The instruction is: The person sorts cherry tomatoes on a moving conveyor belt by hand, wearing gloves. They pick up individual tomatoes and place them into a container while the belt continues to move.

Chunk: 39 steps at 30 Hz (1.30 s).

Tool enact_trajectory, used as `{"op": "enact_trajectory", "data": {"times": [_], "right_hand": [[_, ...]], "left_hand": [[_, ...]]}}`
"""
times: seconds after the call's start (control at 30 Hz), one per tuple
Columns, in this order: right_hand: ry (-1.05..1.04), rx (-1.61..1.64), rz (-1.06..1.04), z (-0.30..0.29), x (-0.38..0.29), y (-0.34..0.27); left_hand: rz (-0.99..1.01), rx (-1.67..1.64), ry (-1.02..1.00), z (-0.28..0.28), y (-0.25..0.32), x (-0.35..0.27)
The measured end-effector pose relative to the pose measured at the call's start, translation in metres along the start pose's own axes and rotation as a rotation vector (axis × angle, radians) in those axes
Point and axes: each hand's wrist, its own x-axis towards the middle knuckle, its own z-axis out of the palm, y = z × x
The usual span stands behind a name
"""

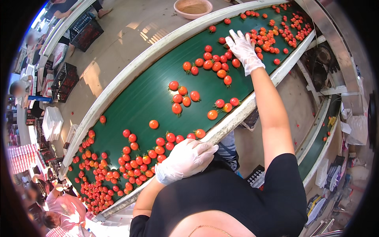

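A green conveyor belt runs diagonally before me and carries many small red and orange tomatoes, some with green calyxes. My right hand, in a clear glove, reaches across the belt with fingers spread, palm down. It is over or against tomatoes near the belt's upper end; what lies under the palm is hidden. My left hand, gloved too, rests at the near white rail with its fingers together and pointing right. The underside of that hand is hidden. A dense heap of tomatoes covers the lower left end.
Beyond the far rail are a round basin and black crates on the floor. White trays are stacked at left. A person in pink is at lower left. Another belt runs at right, beside a metal frame.
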Motion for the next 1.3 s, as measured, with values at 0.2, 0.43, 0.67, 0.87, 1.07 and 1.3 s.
{"op": "enact_trajectory", "data": {"times": [0.2,0.43,0.67,0.87,1.07,1.3], "right_hand": [[-0.038,-0.038,-0.335,0.026,-0.012,-0.043],[-0.772,0.742,-0.538,-0.023,-0.080,-0.077],[-0.209,0.105,-0.255,-0.012,-0.063,0.015],[-0.608,0.592,-0.398,-0.021,-0.129,-0.012],[-0.300,0.520,-0.291,-0.042,-0.114,0.020],[-0.550,0.058,-0.156,-0.038,-0.163,-0.015]], "left_hand": [[-0.026,0.021,-0.039,-0.001,0.001,0.013],[-0.029,0.017,-0.037,0.007,-0.001,0.017],[0.039,-0.077,-0.066,0.018,0.002,0.030],[0.060,-0.112,-0.104,0.028,0.002,0.035],[0.087,-0.124,-0.087,0.034,0.002,0.042],[0.091,-0.153,-0.086,0.042,0.001,0.050]]}}
